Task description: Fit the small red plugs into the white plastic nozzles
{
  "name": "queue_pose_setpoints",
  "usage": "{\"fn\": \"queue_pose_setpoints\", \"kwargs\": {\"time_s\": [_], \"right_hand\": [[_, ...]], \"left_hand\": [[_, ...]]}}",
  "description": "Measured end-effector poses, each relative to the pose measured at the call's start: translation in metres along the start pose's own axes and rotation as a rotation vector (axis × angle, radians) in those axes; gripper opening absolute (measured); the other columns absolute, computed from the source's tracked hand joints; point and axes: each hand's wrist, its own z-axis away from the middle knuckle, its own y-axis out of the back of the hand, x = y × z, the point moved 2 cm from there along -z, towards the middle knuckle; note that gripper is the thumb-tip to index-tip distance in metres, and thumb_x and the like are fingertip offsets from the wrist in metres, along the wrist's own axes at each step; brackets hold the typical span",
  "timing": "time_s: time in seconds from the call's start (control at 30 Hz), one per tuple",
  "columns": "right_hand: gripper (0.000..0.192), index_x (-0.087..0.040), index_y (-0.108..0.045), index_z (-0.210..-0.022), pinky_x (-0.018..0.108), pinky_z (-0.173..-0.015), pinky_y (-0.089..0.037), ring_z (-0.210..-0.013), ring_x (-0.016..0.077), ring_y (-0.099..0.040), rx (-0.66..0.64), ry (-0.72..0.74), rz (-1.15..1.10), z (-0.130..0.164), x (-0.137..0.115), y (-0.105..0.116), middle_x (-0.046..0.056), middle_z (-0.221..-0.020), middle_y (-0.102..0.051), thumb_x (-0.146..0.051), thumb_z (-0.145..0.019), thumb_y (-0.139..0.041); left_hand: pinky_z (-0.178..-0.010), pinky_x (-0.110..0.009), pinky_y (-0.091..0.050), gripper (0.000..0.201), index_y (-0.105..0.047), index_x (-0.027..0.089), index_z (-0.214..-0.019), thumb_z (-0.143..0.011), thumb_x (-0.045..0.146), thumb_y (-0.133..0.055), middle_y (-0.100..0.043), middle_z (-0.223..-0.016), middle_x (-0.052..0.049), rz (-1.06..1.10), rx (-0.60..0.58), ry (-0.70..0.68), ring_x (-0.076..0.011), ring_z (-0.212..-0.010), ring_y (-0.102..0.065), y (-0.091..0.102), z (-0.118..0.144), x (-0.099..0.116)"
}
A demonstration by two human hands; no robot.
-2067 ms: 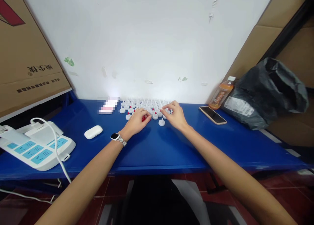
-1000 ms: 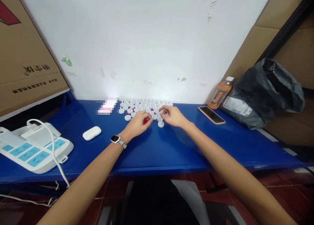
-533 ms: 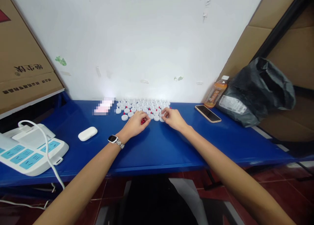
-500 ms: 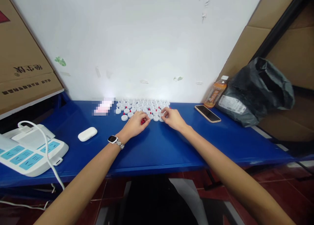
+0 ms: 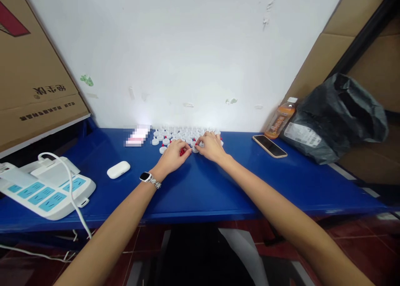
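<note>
Several small white round caps (image 5: 175, 135), some with red tips, lie in rows at the back of the blue table (image 5: 200, 186) by the white wall. My left hand (image 5: 173, 155), with a watch on its wrist, is cupped on the table and holds small red pieces (image 5: 182, 151) under its fingers. My right hand (image 5: 211, 146) sits beside it, fingertips pinching one white cap (image 5: 196, 149) at the near edge of the rows. The two hands almost touch.
A white earbud case (image 5: 118, 169) and a white power strip with cable (image 5: 46, 186) lie to the left. A phone (image 5: 270, 146), an orange drink bottle (image 5: 280, 118) and a black plastic bag (image 5: 337, 119) sit to the right. Cardboard boxes (image 5: 34, 69) flank both sides.
My right hand has moved left from the loose cap toward my left hand and now pinches a cap next to it. My left hand has stayed in place.
</note>
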Motion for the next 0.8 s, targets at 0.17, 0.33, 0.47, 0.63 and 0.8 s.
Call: {"fn": "queue_pose_setpoints", "kwargs": {"time_s": [0.17, 0.33, 0.47, 0.63, 0.8], "right_hand": [[0.016, -0.022, -0.072, -0.089, 0.045, -0.094, -0.033, -0.101, 0.0278, -0.053, 0.097, -0.012, -0.126, 0.004, 0.002, 0.002, 0.009, -0.101, -0.065, -0.034, -0.089, -0.062], [0.01, -0.021, -0.06, -0.091, 0.036, -0.084, -0.042, -0.092, 0.022, -0.06, 0.168, -0.002, -0.477, 0.015, 0.003, 0.013, 0.005, -0.098, -0.071, -0.031, -0.09, -0.057], [0.023, -0.022, -0.055, -0.098, 0.029, -0.066, -0.044, -0.07, 0.0162, -0.059, 0.099, 0.003, -0.782, 0.027, 0.004, 0.012, 0.001, -0.08, -0.068, -0.044, -0.096, -0.051], [0.042, -0.021, -0.062, -0.096, 0.029, -0.074, -0.045, -0.077, 0.0158, -0.058, 0.064, 0.035, -0.774, 0.041, 0.003, 0.009, 0.002, -0.083, -0.063, -0.053, -0.102, -0.036], [0.034, -0.025, -0.049, -0.103, 0.028, -0.072, -0.044, -0.074, 0.0144, -0.055, 0.046, 0.025, -0.872, 0.05, -0.005, 0.005, -0.002, -0.081, -0.057, -0.056, -0.102, -0.036]], "left_hand": [[-0.087, -0.039, -0.045, 0.024, -0.065, 0.02, -0.084, -0.096, 0.036, -0.053, -0.064, -0.092, -0.006, 0.016, 0.008, 0.002, -0.0237, -0.093, -0.057, 0.001, -0.001, 0.0], [-0.088, -0.038, -0.045, 0.028, -0.063, 0.02, -0.087, -0.101, 0.038, -0.046, -0.065, -0.092, -0.006, 0.105, 0.041, -0.022, -0.0225, -0.092, -0.059, 0.001, -0.001, 0.006], [-0.085, -0.036, -0.045, 0.034, -0.063, 0.02, -0.092, -0.104, 0.039, -0.038, -0.065, -0.089, -0.005, 0.18, 0.045, -0.037, -0.0205, -0.088, -0.059, -0.001, 0.0, 0.014], [-0.081, -0.033, -0.044, 0.034, -0.059, 0.02, -0.096, -0.105, 0.042, -0.035, -0.063, -0.088, -0.004, 0.232, 0.033, -0.038, -0.0187, -0.086, -0.059, -0.005, 0.003, 0.024], [-0.077, -0.032, -0.043, 0.029, -0.052, 0.021, -0.098, -0.105, 0.043, -0.035, -0.06, -0.09, -0.003, 0.229, -0.054, -0.082, -0.0172, -0.081, -0.056, -0.011, 0.007, 0.037]]}}
